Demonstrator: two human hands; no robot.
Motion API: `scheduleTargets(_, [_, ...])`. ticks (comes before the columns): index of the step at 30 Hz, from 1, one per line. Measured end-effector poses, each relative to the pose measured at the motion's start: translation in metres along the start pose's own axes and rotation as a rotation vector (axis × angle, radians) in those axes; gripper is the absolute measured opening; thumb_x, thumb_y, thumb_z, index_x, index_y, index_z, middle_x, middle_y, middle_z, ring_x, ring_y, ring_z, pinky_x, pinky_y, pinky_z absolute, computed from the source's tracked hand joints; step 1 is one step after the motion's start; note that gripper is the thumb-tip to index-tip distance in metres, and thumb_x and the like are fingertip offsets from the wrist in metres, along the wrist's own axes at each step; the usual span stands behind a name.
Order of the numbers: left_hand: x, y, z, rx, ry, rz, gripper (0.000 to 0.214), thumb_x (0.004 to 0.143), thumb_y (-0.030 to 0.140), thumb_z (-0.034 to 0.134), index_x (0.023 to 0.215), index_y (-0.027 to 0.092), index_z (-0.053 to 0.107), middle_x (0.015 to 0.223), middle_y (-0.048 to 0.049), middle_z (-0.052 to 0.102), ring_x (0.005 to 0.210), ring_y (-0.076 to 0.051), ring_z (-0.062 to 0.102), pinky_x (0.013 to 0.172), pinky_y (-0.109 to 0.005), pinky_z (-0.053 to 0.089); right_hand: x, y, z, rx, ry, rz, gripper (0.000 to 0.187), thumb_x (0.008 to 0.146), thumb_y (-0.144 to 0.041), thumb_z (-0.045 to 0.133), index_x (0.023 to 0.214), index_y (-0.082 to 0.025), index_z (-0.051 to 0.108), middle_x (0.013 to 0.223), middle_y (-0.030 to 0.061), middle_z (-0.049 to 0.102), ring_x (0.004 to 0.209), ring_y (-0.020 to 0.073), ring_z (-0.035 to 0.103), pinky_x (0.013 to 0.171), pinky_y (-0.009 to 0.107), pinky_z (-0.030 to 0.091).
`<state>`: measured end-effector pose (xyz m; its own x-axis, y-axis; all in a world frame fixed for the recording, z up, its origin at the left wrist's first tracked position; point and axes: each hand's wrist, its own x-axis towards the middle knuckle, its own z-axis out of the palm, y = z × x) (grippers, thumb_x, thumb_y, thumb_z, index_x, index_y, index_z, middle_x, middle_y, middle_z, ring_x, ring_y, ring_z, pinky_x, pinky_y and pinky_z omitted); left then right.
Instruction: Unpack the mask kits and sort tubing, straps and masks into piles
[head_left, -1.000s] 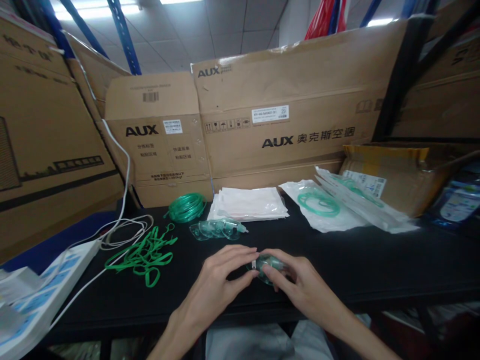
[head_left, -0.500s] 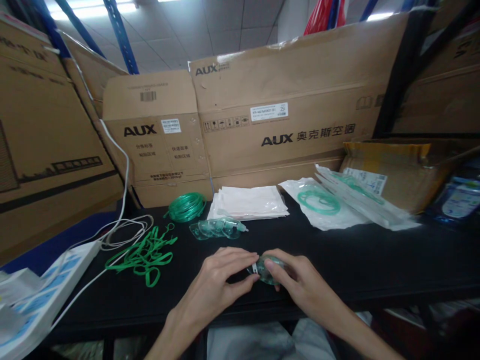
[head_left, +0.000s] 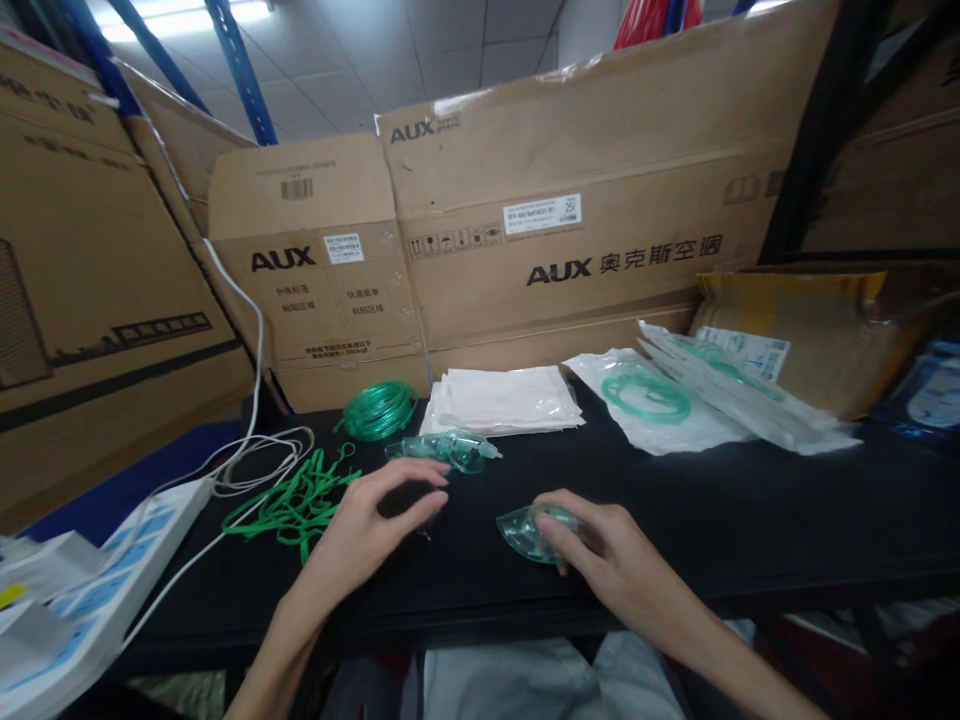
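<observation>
My right hand (head_left: 600, 555) rests on the black table (head_left: 750, 520) with its fingers closed on a clear green mask (head_left: 525, 530). My left hand (head_left: 367, 525) hovers to the left of it, fingers loosely curved and apart, holding nothing that I can see. It lies between the mask and a pile of green elastic straps (head_left: 292, 500). A stack of clear green masks (head_left: 446, 450) lies just beyond my left fingertips.
A coil of green tubing (head_left: 377, 408) and a stack of white bags (head_left: 502, 400) sit at the back. Bagged tubing sets (head_left: 675, 400) lie right. A white power strip (head_left: 105, 590) and cables sit left. Cardboard boxes (head_left: 555, 200) wall the table.
My left hand has let go of the mask and moved left toward the green straps. My right hand stays on the mask.
</observation>
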<state>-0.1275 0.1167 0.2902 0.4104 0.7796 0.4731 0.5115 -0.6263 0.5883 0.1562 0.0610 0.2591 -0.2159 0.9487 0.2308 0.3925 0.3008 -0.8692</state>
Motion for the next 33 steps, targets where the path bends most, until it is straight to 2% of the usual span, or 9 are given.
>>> scheduleTargets(5, [-0.008,-0.003,0.007,0.086,-0.157,0.029,0.007,0.091,0.032,0.072,0.090,0.025,0.073,0.117,-0.0040,0.073,0.110,-0.022,0.067,0.100,-0.037,0.051,0.001,0.002,0.000,-0.056,0.008,-0.025,0.040,0.099,-0.054,0.049,0.100,-0.021,0.072,0.072,0.0004,0.065,0.065,0.0166,0.059,0.061,0.026,0.044])
scheduleTargets(7, [-0.010,-0.005,0.008,0.119,-0.183,0.019,0.008,0.091,0.033,0.073,0.096,0.026,0.074,0.116,-0.0042,0.073,0.112,-0.023,0.066,0.101,-0.038,0.051,0.001,0.003,0.001,-0.047,-0.004,-0.022,0.040,0.099,-0.054,0.049,0.103,-0.022,0.072,0.075,0.0008,0.066,0.067,0.0171,0.060,0.062,0.026,0.045])
scheduleTargets(11, [-0.017,-0.015,0.004,0.179,-0.165,-0.042,0.031,0.092,0.036,0.072,0.122,0.031,0.068,0.122,-0.0042,0.069,0.117,-0.023,0.063,0.106,-0.039,0.049,0.000,0.003,0.001,0.016,-0.010,-0.020,0.038,0.099,-0.053,0.052,0.116,-0.024,0.069,0.092,0.0023,0.071,0.078,0.0186,0.063,0.070,0.027,0.048])
scheduleTargets(14, [-0.022,-0.019,0.001,0.194,-0.198,-0.033,0.034,0.093,0.036,0.070,0.126,0.032,0.065,0.127,-0.0041,0.066,0.121,-0.023,0.061,0.108,-0.039,0.048,0.002,0.003,-0.001,0.123,-0.015,-0.034,0.039,0.097,-0.051,0.057,0.125,-0.025,0.064,0.112,0.0039,0.071,0.093,0.0205,0.066,0.081,0.028,0.051])
scheduleTargets(17, [-0.023,-0.012,0.000,0.229,-0.187,0.002,0.034,0.094,0.039,0.069,0.126,0.032,0.065,0.134,-0.0043,0.063,0.126,-0.024,0.058,0.110,-0.039,0.046,0.015,0.003,-0.010,0.170,-0.017,-0.037,0.040,0.095,-0.046,0.061,0.128,-0.024,0.061,0.119,0.0047,0.070,0.104,0.0215,0.066,0.091,0.031,0.052])
scheduleTargets(20, [-0.009,0.001,-0.002,0.267,-0.106,0.052,0.028,0.098,0.041,0.062,0.123,0.030,0.067,0.133,-0.0045,0.063,0.124,-0.023,0.060,0.110,-0.038,0.046,0.039,0.005,-0.022,0.107,0.002,-0.101,0.038,0.093,-0.042,0.064,0.126,-0.023,0.061,0.124,0.0058,0.067,0.109,0.0223,0.065,0.096,0.035,0.051])
scheduleTargets(24, [0.032,0.007,-0.003,0.348,-0.033,0.141,0.027,0.102,0.037,0.054,0.123,0.026,0.067,0.127,-0.0055,0.067,0.121,-0.024,0.060,0.110,-0.040,0.045,0.079,0.008,-0.031,0.030,-0.027,-0.218,0.035,0.092,-0.039,0.063,0.122,-0.020,0.059,0.121,0.0085,0.067,0.112,0.0239,0.064,0.098,0.037,0.050])
scheduleTargets(28, [0.067,-0.008,0.000,0.412,-0.102,0.176,0.029,0.099,0.034,0.060,0.124,0.024,0.068,0.125,-0.0062,0.069,0.119,-0.025,0.062,0.108,-0.041,0.046,0.107,0.009,-0.027,-0.062,-0.061,-0.288,0.033,0.093,-0.037,0.061,0.120,-0.019,0.059,0.115,0.0079,0.068,0.104,0.0222,0.065,0.093,0.035,0.050])
scheduleTargets(33, [0.073,-0.027,0.004,0.333,-0.095,0.128,0.033,0.096,0.036,0.064,0.126,0.023,0.067,0.124,-0.0078,0.072,0.117,-0.026,0.065,0.104,-0.040,0.048,0.120,0.019,-0.013,-0.167,-0.054,-0.313,0.031,0.093,-0.030,0.062,0.121,-0.018,0.061,0.104,0.0052,0.072,0.089,0.0202,0.067,0.085,0.034,0.052])
